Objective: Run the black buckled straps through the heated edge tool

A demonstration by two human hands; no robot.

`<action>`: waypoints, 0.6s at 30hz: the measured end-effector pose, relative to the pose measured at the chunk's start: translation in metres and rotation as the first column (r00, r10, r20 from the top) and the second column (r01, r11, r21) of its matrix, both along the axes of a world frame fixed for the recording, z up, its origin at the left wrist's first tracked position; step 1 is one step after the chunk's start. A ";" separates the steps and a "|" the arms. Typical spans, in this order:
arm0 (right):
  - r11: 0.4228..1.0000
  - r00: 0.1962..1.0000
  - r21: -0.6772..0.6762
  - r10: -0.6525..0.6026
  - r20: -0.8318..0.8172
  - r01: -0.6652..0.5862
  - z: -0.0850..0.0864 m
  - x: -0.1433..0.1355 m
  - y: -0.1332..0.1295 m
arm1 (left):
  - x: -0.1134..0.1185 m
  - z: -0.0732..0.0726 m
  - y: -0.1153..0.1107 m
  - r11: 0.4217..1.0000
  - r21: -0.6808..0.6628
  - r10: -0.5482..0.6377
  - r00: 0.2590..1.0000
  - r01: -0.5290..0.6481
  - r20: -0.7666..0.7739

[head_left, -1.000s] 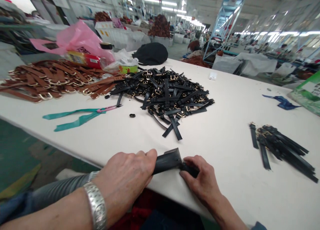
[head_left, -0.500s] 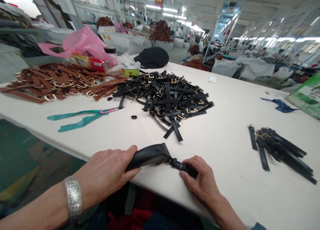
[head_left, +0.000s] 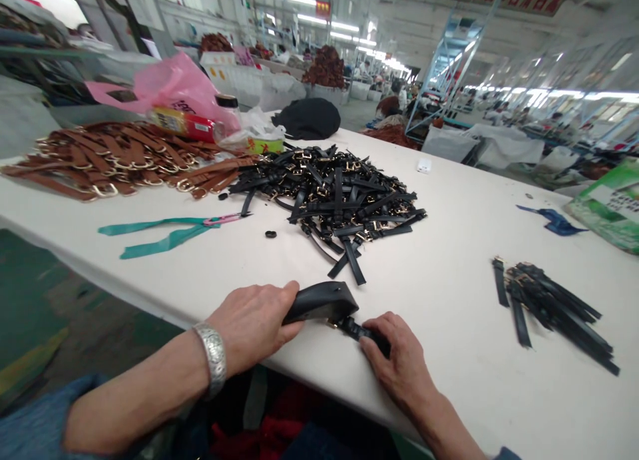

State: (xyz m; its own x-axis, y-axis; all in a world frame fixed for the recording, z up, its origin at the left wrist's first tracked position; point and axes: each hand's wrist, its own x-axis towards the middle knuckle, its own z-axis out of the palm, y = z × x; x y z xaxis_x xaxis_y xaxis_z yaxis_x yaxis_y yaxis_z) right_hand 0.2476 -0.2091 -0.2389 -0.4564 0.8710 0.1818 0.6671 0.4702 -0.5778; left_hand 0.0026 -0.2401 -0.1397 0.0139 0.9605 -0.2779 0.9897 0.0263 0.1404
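Observation:
My left hand (head_left: 257,320), with a silver bracelet at its wrist, is closed round a black, curved hand tool (head_left: 322,302) shaped like a clipper; its exact kind is unclear. The broad end of this tool lies over the end of a short black buckle strap (head_left: 353,328), close to or touching it. My right hand (head_left: 399,353) pinches that strap between thumb and fingers, hiding its far part. Beyond both hands lies a heap of black buckle straps (head_left: 344,194). A smaller bunch of black straps (head_left: 549,300) rests to the right.
Brown buckle straps (head_left: 110,154) are piled at the left, near a pink bag (head_left: 172,80) and a red jar (head_left: 194,126). Thread snips with teal ribbon (head_left: 164,230) lie on the white table (head_left: 439,273). A blue scrap (head_left: 554,219) and a green bag (head_left: 612,204) are at the right.
My left hand has moved to the right with the black tool, whose broad end now overlaps the strap's end more. My right hand keeps its hold on the strap, almost in place.

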 end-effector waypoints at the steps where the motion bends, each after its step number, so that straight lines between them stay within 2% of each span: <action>1: 1.000 1.000 -0.007 -0.008 0.008 0.008 0.002 -0.001 -0.001 | -0.006 -0.002 -0.003 1.000 -0.002 -0.003 1.000 0.003 -0.010; 5: 1.000 1.000 0.001 -0.018 0.001 0.018 0.005 -0.007 -0.006 | -0.032 -0.006 -0.015 1.000 0.021 0.006 0.999 -0.005 -0.041; 8: 0.993 0.999 0.114 0.035 -0.037 -0.030 0.001 -0.007 -0.012 | -0.043 -0.004 -0.025 0.999 0.043 0.023 1.000 -0.022 -0.022; 10: 0.981 0.992 0.171 0.103 -0.066 -0.090 -0.002 -0.004 -0.015 | -0.043 -0.002 -0.030 1.000 0.012 0.003 1.000 -0.003 0.007; 13: 0.969 0.976 0.172 0.194 -0.099 -0.175 -0.006 0.002 -0.017 | -0.035 -0.001 -0.036 0.997 -0.074 -0.027 0.999 0.030 0.047; 18: 0.978 0.965 0.100 0.200 -0.172 -0.185 -0.004 0.006 -0.017 | -0.022 0.000 -0.037 0.992 -0.102 -0.070 0.997 0.072 0.020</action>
State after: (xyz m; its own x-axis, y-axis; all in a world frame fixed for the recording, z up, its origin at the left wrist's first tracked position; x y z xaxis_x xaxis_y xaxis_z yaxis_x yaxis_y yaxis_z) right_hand 0.2534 -0.2264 -0.2432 -0.5673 0.7483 0.3439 0.4478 0.6307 -0.6337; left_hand -0.0189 -0.2770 -0.1401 0.0865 0.9235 -0.3736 0.9871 -0.0288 0.1572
